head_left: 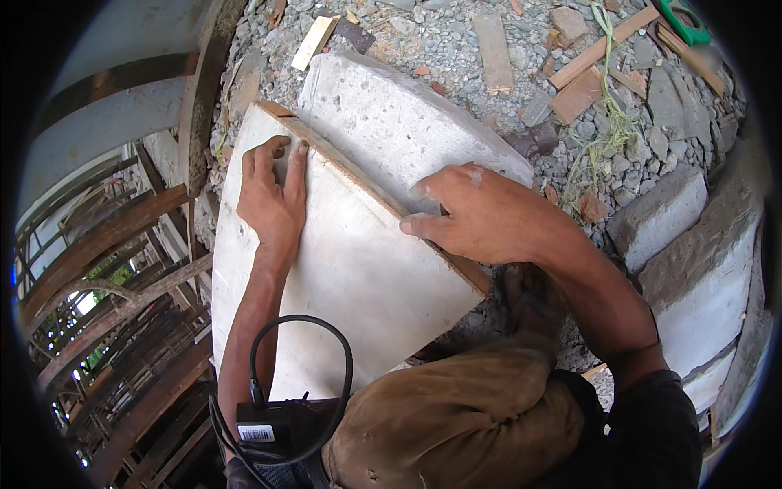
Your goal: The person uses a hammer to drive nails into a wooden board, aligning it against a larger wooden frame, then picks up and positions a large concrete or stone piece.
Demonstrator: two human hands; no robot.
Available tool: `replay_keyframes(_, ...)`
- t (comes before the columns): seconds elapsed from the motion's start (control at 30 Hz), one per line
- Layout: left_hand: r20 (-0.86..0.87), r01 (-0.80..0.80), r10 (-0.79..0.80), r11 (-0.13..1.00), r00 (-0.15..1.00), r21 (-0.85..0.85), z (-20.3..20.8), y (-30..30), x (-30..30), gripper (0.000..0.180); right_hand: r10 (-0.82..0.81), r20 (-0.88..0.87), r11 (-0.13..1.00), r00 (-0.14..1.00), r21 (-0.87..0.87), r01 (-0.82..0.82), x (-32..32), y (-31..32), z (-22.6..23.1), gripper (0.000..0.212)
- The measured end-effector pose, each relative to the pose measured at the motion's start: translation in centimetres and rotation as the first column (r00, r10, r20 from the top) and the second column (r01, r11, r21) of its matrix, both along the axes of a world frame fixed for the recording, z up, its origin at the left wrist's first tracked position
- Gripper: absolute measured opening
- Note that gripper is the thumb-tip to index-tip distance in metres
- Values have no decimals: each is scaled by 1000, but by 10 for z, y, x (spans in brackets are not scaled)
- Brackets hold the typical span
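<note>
A white panel (358,277) lies slanted before me, with a rough brown wooden strip (350,171) along its far right edge. My left hand (273,191) rests on the panel near its upper end, fingers apart and some bent. The thumb of my right hand (489,212) presses at the strip, and its forefinger reaches over the far side, so the hand grips the edge; its other fingers are hidden. Just beyond the strip lies a thick, pitted whitish slab (391,106).
Gravel (440,49) with wood offcuts (492,53) spreads beyond the slab. Concrete blocks (660,216) lie at the right. Stacked timber (122,301) fills the left. A black device (285,432) with a looped cable sits by my left forearm. A green object (684,23) lies far right.
</note>
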State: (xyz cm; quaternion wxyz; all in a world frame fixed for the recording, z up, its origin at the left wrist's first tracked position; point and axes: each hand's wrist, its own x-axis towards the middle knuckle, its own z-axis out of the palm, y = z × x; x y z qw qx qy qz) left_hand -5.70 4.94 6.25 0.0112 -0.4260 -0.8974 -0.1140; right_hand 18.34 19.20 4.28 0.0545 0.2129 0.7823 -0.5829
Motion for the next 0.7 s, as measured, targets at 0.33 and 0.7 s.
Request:
replay_keyframes(0.33,-60,39,-37,998,998,42,4,-7,-10,28,-113,-122,993,986,10,115,-39,11,0,52)
replay_keyframes(0.7,-241,-146,144,989,960,11,-28,1,-66,86,4,-338,856,941,487,171,-175,22,-47,46)
